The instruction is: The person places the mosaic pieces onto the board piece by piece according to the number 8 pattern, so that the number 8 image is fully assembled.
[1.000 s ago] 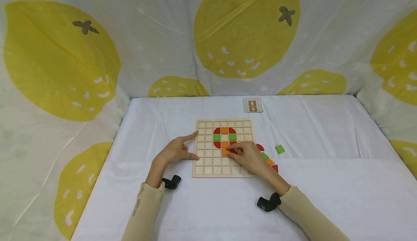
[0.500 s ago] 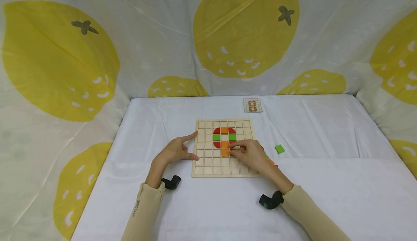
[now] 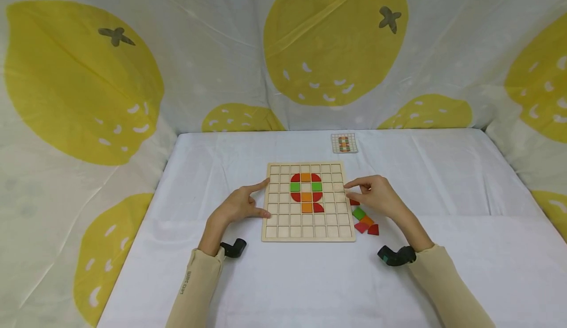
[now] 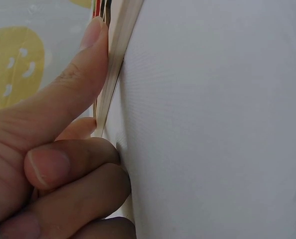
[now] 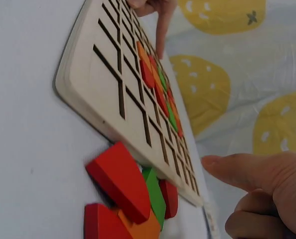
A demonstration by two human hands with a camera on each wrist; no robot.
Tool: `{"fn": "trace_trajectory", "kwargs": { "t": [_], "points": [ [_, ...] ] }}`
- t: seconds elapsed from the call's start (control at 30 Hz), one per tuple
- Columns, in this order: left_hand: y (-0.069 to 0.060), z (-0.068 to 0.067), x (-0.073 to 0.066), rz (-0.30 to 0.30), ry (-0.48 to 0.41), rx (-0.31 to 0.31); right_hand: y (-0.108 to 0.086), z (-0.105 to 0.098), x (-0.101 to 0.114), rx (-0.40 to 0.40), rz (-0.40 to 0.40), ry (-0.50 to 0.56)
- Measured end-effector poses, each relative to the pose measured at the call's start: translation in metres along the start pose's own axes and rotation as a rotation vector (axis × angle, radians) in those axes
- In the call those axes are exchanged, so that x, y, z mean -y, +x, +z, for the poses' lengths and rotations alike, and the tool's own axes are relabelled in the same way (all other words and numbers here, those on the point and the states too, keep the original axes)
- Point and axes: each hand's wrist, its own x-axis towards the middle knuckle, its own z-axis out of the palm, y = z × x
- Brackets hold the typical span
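Note:
A square wooden grid board (image 3: 283, 224) lies on the table with red, orange and green tiles set in its cells. At its left edge rests my left hand (image 3: 236, 204), index finger and thumb stretched apart; in the left wrist view the thumb (image 4: 71, 84) lies along the board's side and other fingers are curled. My right hand (image 3: 376, 195) hovers by the right edge, index and thumb tips apart, no tile visible between them. Below it sit loose tiles: a green tile (image 3: 359, 213), an orange tile (image 3: 366, 221) and several red quarter-round tiles (image 3: 373, 229). A red quarter-round (image 3: 318, 208) fills a lower cell.
A small pattern card (image 3: 344, 143) lies behind the board. White cloth covers the table (image 3: 283, 278), and a lemon-print curtain (image 3: 332, 37) hangs at the back and sides. A black camera is strapped to each wrist.
My right hand has left the red quarter-round in its cell and moved right, off the board. It now covers the spot where a lone green tile lay. The left hand has stayed put.

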Motion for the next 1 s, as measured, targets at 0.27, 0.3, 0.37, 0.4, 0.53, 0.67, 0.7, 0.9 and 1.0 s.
{"fn": "trace_trajectory", "kwargs": {
  "t": [0.27,0.3,0.37,0.4,0.53,0.67,0.7,0.9,1.0],
  "points": [
    [0.0,-0.001,0.001,0.015,0.003,-0.001,0.001,-0.005,-0.018,0.066,-0.032,0.02],
    [0.0,-0.001,0.001,0.014,0.0,-0.001,0.001,-0.006,-0.02,0.077,-0.029,0.019],
    [0.0,0.0,0.001,0.013,-0.002,0.0,0.001,-0.007,-0.023,0.099,-0.023,0.019],
    [0.0,0.0,0.001,0.014,-0.002,0.001,0.001,-0.007,-0.024,0.107,-0.02,0.017],
    [0.0,0.0,0.001,0.012,0.001,-0.003,0.002,-0.008,-0.029,0.126,-0.007,0.01],
    [0.001,0.0,0.0,0.008,0.004,-0.005,0.002,-0.009,-0.031,0.139,-0.001,0.013],
    [0.001,0.0,0.0,0.007,0.006,-0.005,0.003,-0.009,-0.032,0.139,0.0,0.015],
    [0.0,0.0,0.0,0.008,-0.004,-0.001,0.002,-0.012,-0.033,0.132,0.009,0.022],
    [0.0,-0.001,0.0,0.007,-0.006,-0.002,0.001,-0.013,-0.033,0.108,0.01,0.007]
  ]
}}
